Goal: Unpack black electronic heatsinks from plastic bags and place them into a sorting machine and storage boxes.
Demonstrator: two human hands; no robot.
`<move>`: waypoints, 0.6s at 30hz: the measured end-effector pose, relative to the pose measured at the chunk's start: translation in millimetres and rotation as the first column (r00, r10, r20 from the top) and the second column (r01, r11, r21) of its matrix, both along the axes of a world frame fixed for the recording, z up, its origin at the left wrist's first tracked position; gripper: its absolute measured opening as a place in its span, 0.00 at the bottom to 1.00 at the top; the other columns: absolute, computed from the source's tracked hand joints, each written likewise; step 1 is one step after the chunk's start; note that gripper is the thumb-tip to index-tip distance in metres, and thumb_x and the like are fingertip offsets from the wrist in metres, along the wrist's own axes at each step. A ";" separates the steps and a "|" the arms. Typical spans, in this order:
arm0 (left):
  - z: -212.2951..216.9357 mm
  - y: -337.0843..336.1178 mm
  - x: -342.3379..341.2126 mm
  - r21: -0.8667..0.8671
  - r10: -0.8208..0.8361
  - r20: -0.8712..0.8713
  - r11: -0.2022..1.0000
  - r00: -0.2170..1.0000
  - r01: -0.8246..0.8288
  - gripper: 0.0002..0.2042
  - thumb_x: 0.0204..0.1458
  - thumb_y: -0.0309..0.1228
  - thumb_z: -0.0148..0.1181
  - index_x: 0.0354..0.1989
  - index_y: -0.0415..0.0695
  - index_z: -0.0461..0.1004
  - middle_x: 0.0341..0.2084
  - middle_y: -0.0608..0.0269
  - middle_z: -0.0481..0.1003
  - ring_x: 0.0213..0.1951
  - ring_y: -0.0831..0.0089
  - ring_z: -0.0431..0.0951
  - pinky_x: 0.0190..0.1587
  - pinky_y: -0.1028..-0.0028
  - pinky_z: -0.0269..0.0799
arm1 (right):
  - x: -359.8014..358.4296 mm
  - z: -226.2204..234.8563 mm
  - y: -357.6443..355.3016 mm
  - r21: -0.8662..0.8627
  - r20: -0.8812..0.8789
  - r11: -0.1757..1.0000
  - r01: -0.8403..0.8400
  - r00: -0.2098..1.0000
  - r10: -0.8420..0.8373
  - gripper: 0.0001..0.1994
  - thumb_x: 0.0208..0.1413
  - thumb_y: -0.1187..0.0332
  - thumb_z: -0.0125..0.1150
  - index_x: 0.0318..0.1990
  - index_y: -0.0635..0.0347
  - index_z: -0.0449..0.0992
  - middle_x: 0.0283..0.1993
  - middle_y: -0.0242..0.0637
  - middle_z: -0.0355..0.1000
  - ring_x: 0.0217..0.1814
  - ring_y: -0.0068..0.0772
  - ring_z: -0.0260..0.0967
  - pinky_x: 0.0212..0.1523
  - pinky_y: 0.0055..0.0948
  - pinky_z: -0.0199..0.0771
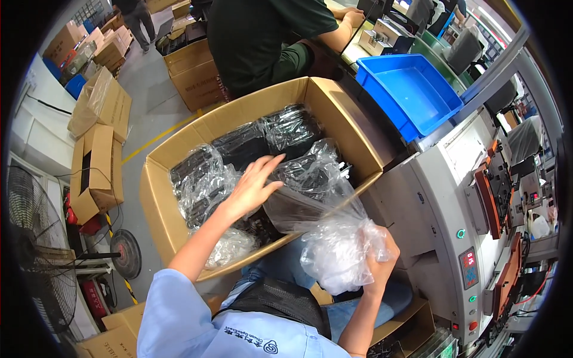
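A large open cardboard box (pixel 346 113) sits in front of me, holding several clear bags of black parts (pixel 292 126). Over its middle my left hand (pixel 253 186) hovers with fingers spread and nothing in its grasp. My right hand (pixel 385 253) is closed around a crumpled clear plastic bag (pixel 334 253) at the box's near right side. A stretch of this thin film reaches back over the rim toward the bagged parts. What the bunched bag contains, if anything, I cannot make out. Another crumpled clear bag (pixel 233 247) lies in the near left corner.
A blue plastic tray (pixel 412 89) stands at the far right, above a grey machine (pixel 430 209) with buttons and a small display. A person in dark clothes (pixel 262 48) sits just beyond the box. To the left are a floor fan (pixel 39 250) and open cartons (pixel 98 173).
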State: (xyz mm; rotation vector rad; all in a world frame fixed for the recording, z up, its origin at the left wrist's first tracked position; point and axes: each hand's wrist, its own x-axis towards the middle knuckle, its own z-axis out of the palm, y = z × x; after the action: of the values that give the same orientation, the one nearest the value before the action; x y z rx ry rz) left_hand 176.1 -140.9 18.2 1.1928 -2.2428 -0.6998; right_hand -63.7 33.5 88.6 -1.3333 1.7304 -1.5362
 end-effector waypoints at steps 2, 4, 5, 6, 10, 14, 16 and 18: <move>1.8 -20.2 -16.0 0.005 -0.148 0.002 0.989 0.989 0.148 0.29 0.52 0.39 0.58 0.62 0.48 0.58 0.57 0.51 0.60 0.58 0.59 0.60 0.58 0.67 0.58 | 7.4 7.7 1.2 0.005 0.000 1.000 -0.020 1.000 0.020 0.15 0.47 0.64 0.60 0.34 0.70 0.74 0.30 0.39 0.71 0.31 0.31 0.69 0.37 0.27 0.67; -17.2 -32.9 -31.6 0.034 -0.378 -0.074 0.924 0.923 0.381 0.28 0.51 0.40 0.58 0.60 0.48 0.61 0.57 0.55 0.59 0.60 0.59 0.55 0.59 0.66 0.55 | 11.0 11.0 1.8 0.008 -0.014 0.999 -0.046 0.999 0.046 0.15 0.45 0.64 0.61 0.34 0.70 0.74 0.30 0.40 0.71 0.31 0.32 0.68 0.36 0.27 0.67; -29.9 -36.3 -34.8 0.101 -0.364 -0.056 0.924 0.930 0.368 0.24 0.51 0.39 0.58 0.56 0.46 0.65 0.52 0.55 0.63 0.56 0.59 0.60 0.56 0.65 0.58 | 10.0 6.3 1.7 -0.006 -0.030 0.999 -0.049 0.998 0.048 0.15 0.43 0.65 0.61 0.34 0.70 0.74 0.30 0.39 0.71 0.31 0.31 0.68 0.37 0.27 0.67; -30.1 -37.1 -41.5 0.170 -0.362 -0.041 0.916 0.931 0.364 0.21 0.51 0.39 0.58 0.52 0.43 0.68 0.47 0.56 0.68 0.51 0.60 0.65 0.53 0.65 0.61 | 8.5 5.8 2.9 -0.006 -0.034 0.999 -0.040 0.999 0.039 0.15 0.43 0.65 0.61 0.34 0.70 0.74 0.30 0.39 0.71 0.31 0.31 0.68 0.37 0.27 0.67; -47.7 -46.5 -36.8 0.117 -0.224 -0.208 0.961 0.952 0.251 0.13 0.53 0.38 0.57 0.41 0.41 0.72 0.31 0.64 0.72 0.35 0.69 0.70 0.41 0.70 0.68 | 4.7 5.9 0.3 0.055 0.022 0.998 0.031 0.999 -0.032 0.10 0.44 0.72 0.60 0.34 0.70 0.74 0.29 0.34 0.71 0.32 0.24 0.66 0.36 0.23 0.66; 16.1 -39.3 10.8 0.448 0.199 -0.688 0.873 0.697 0.193 0.06 0.56 0.31 0.52 0.34 0.42 0.72 0.19 0.73 0.67 0.21 0.85 0.65 0.24 0.84 0.61 | -1.5 0.6 -9.8 0.122 0.043 0.991 0.059 0.997 -0.064 0.05 0.48 0.76 0.61 0.32 0.68 0.74 0.28 0.29 0.71 0.31 0.17 0.63 0.35 0.19 0.64; 57.1 -29.1 32.6 0.334 0.134 -0.767 0.918 0.628 0.213 0.07 0.58 0.30 0.49 0.34 0.41 0.72 0.18 0.71 0.68 0.20 0.84 0.66 0.23 0.82 0.61 | -5.4 2.2 -14.3 0.136 0.015 0.990 0.024 1.000 -0.027 0.06 0.48 0.75 0.61 0.33 0.68 0.74 0.28 0.28 0.71 0.31 0.17 0.62 0.35 0.19 0.64; 99.4 -11.9 43.1 0.271 0.116 -0.794 0.946 0.597 0.176 0.07 0.59 0.30 0.49 0.34 0.41 0.70 0.17 0.71 0.67 0.18 0.83 0.65 0.22 0.82 0.61 | -5.0 10.1 -18.8 0.152 -0.044 0.988 -0.030 0.998 0.037 0.11 0.44 0.76 0.57 0.39 0.67 0.73 0.33 0.36 0.72 0.37 0.25 0.68 0.43 0.24 0.67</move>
State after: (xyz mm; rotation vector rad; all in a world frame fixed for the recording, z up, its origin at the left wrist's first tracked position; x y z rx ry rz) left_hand 219.2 -152.8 117.6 0.7128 -1.3877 -1.3485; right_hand -68.6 14.7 98.7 -1.3238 1.8047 -1.3371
